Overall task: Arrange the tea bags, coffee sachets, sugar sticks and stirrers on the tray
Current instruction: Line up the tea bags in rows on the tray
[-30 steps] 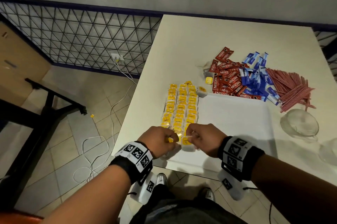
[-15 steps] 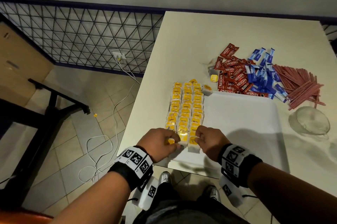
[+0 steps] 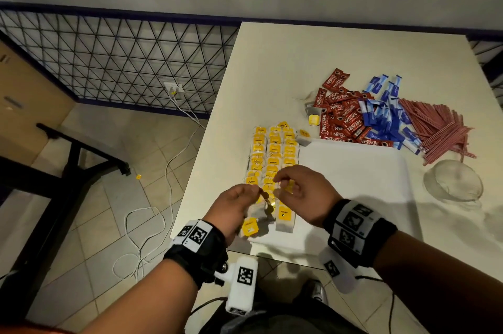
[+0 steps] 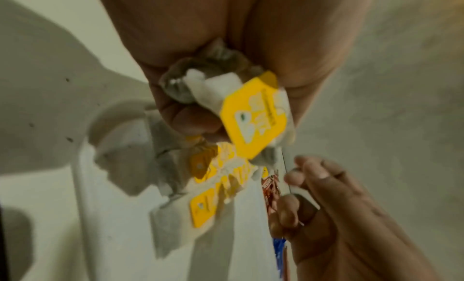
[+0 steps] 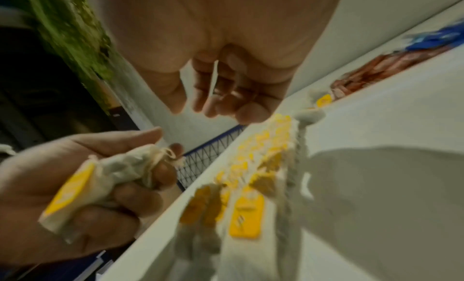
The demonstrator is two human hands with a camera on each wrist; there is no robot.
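Both wrist views are smeared by motion blur. Print on the tea bag (image 4: 253,114) tag cannot be read. The near rows of tea bags (image 3: 272,165) are covered by the left hand (image 3: 234,208) and right hand (image 3: 304,192) (head view). The glass bowl (image 3: 453,184) rim is barely resolved.

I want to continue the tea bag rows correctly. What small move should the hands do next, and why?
Probably lay the crumpled yellow-tagged tea bag flat at the near end of the yellow tea bag rows on the white tray. The left hand grips it above that end, while the right hand pinches what looks like its string.
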